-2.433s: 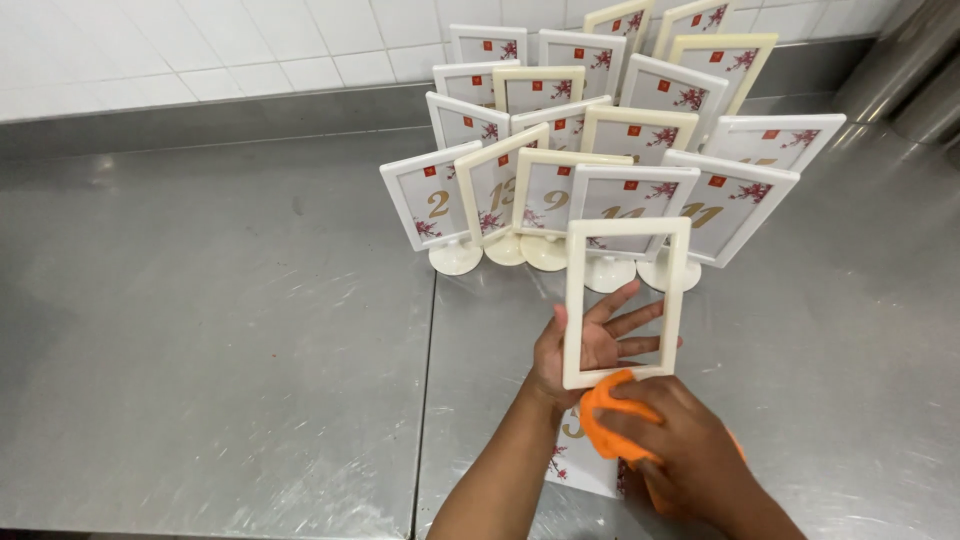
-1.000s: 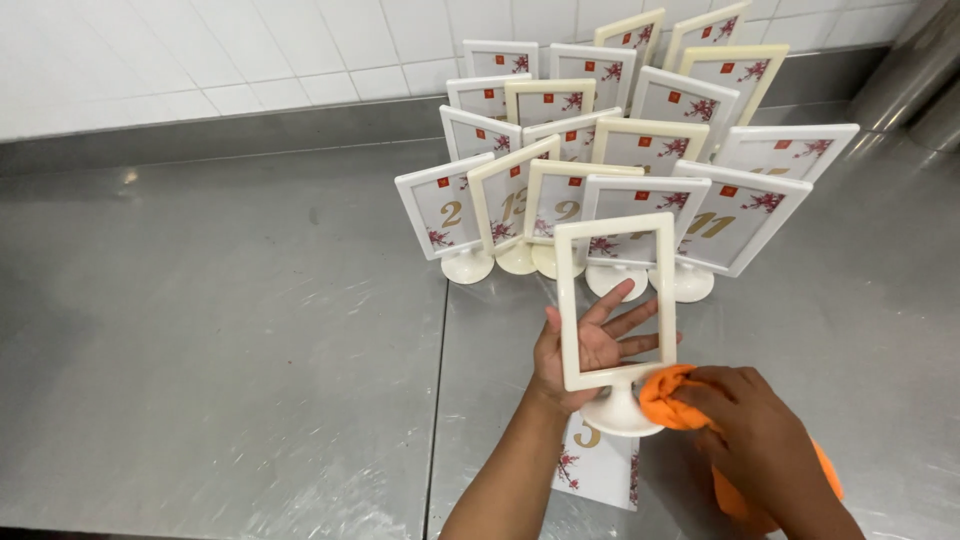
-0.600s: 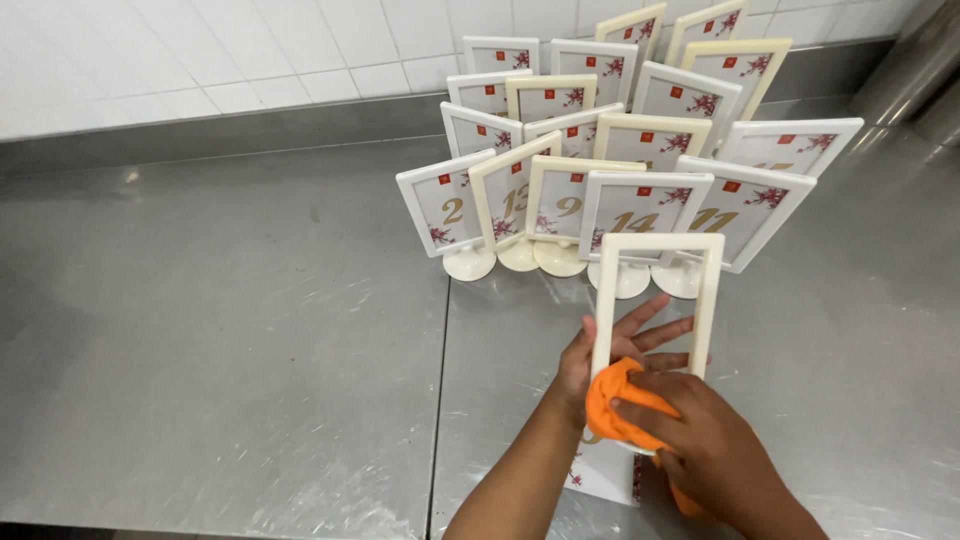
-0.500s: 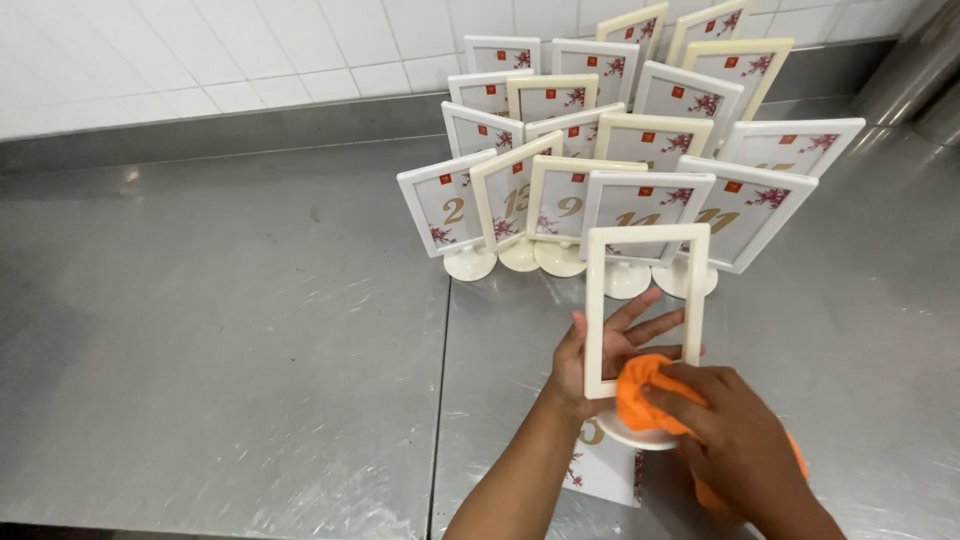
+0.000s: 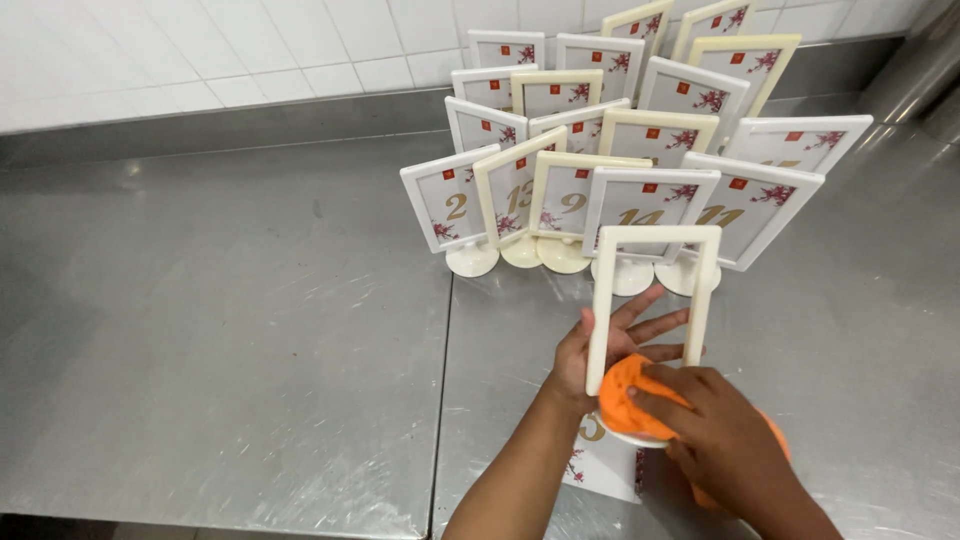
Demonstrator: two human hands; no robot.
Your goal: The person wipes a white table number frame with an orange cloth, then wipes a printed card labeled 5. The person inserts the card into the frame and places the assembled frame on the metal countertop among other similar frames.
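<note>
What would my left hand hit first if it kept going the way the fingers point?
Probably the right post of the empty frame that the left hand braces from behind; past it, the white numbered stands. Depth is hard to judge.

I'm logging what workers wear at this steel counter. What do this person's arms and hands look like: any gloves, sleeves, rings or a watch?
Both hands are bare, with no gloves. The left hand and its forearm show no sleeve, watch or wristband. The right hand also shows no ring or band, and its wrist is bare as far as the picture's edge. Nails look short and unpainted.
</note>
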